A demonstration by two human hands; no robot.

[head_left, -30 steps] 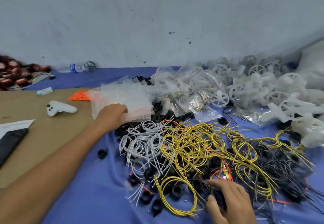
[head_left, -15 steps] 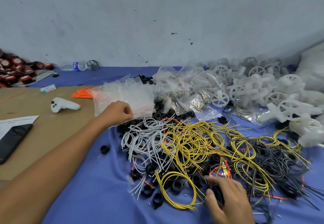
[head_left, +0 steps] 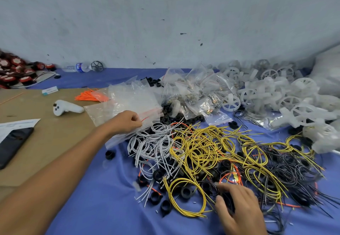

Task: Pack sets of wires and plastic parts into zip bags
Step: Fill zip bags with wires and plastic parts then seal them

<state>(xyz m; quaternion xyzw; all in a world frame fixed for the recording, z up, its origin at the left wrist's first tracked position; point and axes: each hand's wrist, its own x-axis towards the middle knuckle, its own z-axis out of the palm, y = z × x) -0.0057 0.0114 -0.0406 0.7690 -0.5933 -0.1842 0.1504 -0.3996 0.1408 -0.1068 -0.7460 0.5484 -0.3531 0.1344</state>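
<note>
Left hand (head_left: 127,122) reaches out over the blue cloth (head_left: 103,198) and pinches, thumb against curled fingers, the red-striped mouth of an empty zip bag (head_left: 150,114) at the near edge of the loose stack of empty bags (head_left: 125,100). Nearer the camera, the right hand (head_left: 237,209) sits at the front of the wire heap, its fingers and thumb curled round a black plastic part (head_left: 228,202) (blurred, so its exact shape is hard to make out). By my reading, a new set is only starting: the pinched bag looks empty, and nothing has gone into it yet. Plenty remains loose, with white wires (head_left: 154,142), yellow wires (head_left: 202,148), black wires (head_left: 287,174) and a few orange wires (head_left: 230,176) tangled together, black plastic rings (head_left: 185,192) scattered among them, and white plastic wheels (head_left: 276,94) piled at the far right. Behind the wires lie filled zip bags (head_left: 193,91) holding what look like small brassy metal pieces; whether these are finished sets I cannot tell. Off to the left, a cardboard sheet (head_left: 46,139) carries a white controller (head_left: 66,108) and a dark phone (head_left: 12,142).
</note>
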